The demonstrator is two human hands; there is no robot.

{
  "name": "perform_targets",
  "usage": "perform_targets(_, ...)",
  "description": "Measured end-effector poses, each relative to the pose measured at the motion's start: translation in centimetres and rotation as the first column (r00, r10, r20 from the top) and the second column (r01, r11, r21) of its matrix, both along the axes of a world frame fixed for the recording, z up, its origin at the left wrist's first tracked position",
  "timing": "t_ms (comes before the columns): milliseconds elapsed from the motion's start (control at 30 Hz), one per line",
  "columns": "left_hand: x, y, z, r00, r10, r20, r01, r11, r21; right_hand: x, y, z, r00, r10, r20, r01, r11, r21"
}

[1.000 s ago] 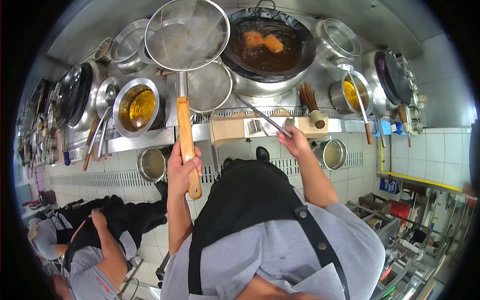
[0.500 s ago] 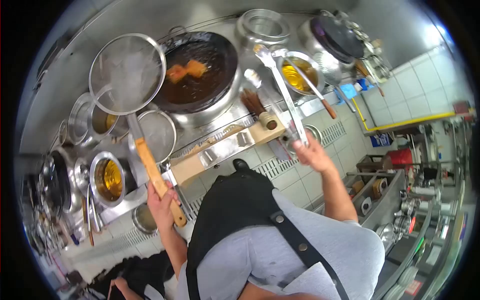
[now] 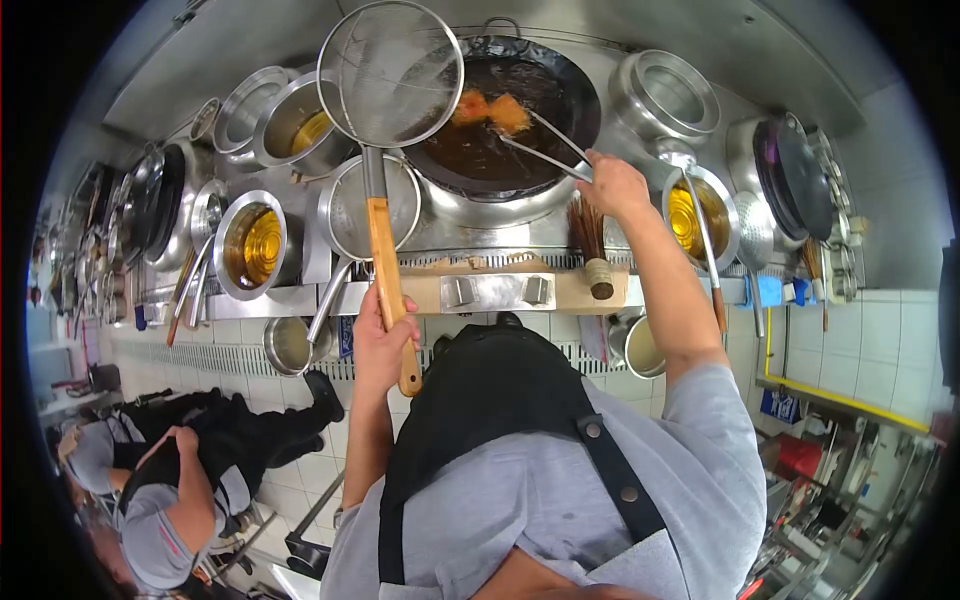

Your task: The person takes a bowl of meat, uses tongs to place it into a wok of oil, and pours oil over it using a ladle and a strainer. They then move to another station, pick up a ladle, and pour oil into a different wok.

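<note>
My left hand (image 3: pixel 386 335) is wrapped round the wooden handle of a wide mesh strainer (image 3: pixel 391 75), held up over the left edge of the wok. In the black wok (image 3: pixel 480 180), two orange-brown pieces of food (image 3: pixel 490 112) lie in dark oil. Metal tongs (image 3: pixel 548 158) are gripped in my right hand (image 3: pixel 612 184), at the wok's right rim. Their spread tips reach into the wok; one is at the right-hand piece, the other just below it. Whether they touch the food I cannot tell.
Pots of yellow oil stand left (image 3: pixel 250 246) and right (image 3: pixel 700 215) of the wok. A second strainer (image 3: pixel 345 215) rests below the raised one. A bristle brush (image 3: pixel 592 250) lies near the front edge. Two people (image 3: pixel 185 500) are at the lower left.
My right hand has brought the tongs from beside the wok to over it, tips now at the food. The view has turned and shifted, and my left hand still holds the strainer.
</note>
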State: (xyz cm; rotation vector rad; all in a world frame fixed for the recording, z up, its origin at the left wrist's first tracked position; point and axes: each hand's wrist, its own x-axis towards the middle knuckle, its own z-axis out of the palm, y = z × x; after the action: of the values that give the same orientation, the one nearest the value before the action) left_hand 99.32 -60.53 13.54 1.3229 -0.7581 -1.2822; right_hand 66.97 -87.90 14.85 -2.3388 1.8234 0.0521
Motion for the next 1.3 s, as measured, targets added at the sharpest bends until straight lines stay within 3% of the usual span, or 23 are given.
perform_targets(267, -1.6, -1.6, 0.4, 0.999, 0.032, 0.029, -0.032, 0.999, 0.013, -3.5, -1.0, -0.8, 0.997, -0.058, 0.052, 0.053, 0.993, 0.108)
perform_targets(333, -1.6, -2.3, 0.4, 0.998, 0.034, 0.046, -0.035, 0.999, 0.027, -5.4, -0.2, -0.5, 0.966, -0.025, 0.258, 0.028, 1.000, -0.010)
perform_targets(467, -1.8, -3.6, 1.1, 1.000, -0.031, -0.002, 0.031, 0.995, 0.091, -4.8, -0.3, 1.7, 0.914, 0.084, 0.397, -0.054, 0.995, -0.087)
perform_targets(533, -1.9, -4.5, 1.6, 0.996, -0.073, -0.046, 0.078, 0.992, 0.102, -2.3, -1.4, 2.4, 0.938, 0.024, 0.347, -0.005, 0.998, -0.057)
perform_targets(600, -1.8, -5.2, 1.8, 0.974, -0.096, -0.203, 0.115, 0.990, 0.085, 0.0, -3.5, 1.5, 0.912, 0.121, 0.392, -0.051, 0.981, -0.185)
perform_targets(700, -1.4, -5.6, 1.6, 0.929, -0.129, -0.347, 0.150, 0.988, 0.035, 3.0, -5.7, 0.6, 0.932, 0.136, 0.336, -0.057, 0.970, -0.235)
perform_targets(900, 0.3, -6.0, 2.5, 0.942, -0.077, -0.327, 0.086, 0.996, 0.012, -2.2, -1.2, 5.8, 0.906, -0.017, 0.424, 0.061, 0.994, -0.089)
perform_targets(1000, 1.2, -5.9, 2.6, 0.947, -0.041, -0.319, 0.047, 0.999, 0.013, -4.8, 0.3, 4.1, 0.905, -0.024, 0.425, 0.069, 0.993, -0.091)
perform_targets(1033, 1.3, -6.0, 2.7, 0.951, -0.031, -0.306, 0.034, 0.999, 0.002, -4.9, -0.2, 2.6, 0.937, 0.040, 0.346, 0.008, 0.991, -0.136)
perform_targets(1067, 1.3, -6.0, 2.6, 0.952, -0.040, -0.305, 0.042, 0.999, 0.001, -4.2, -0.6, 1.9, 0.937, 0.032, 0.348, 0.017, 0.991, -0.136)
perform_targets(1133, 1.3, -6.2, 2.5, 0.956, -0.008, -0.294, 0.006, 1.000, -0.009, -1.3, -1.8, 0.8, 0.965, -0.020, 0.260, 0.010, 0.999, 0.036)
perform_targets(1300, 0.4, -6.3, 3.1, 0.968, 0.020, -0.249, -0.025, 1.000, -0.015, 4.6, -4.9, -1.1, 0.984, -0.041, 0.173, 0.022, 0.993, 0.113)
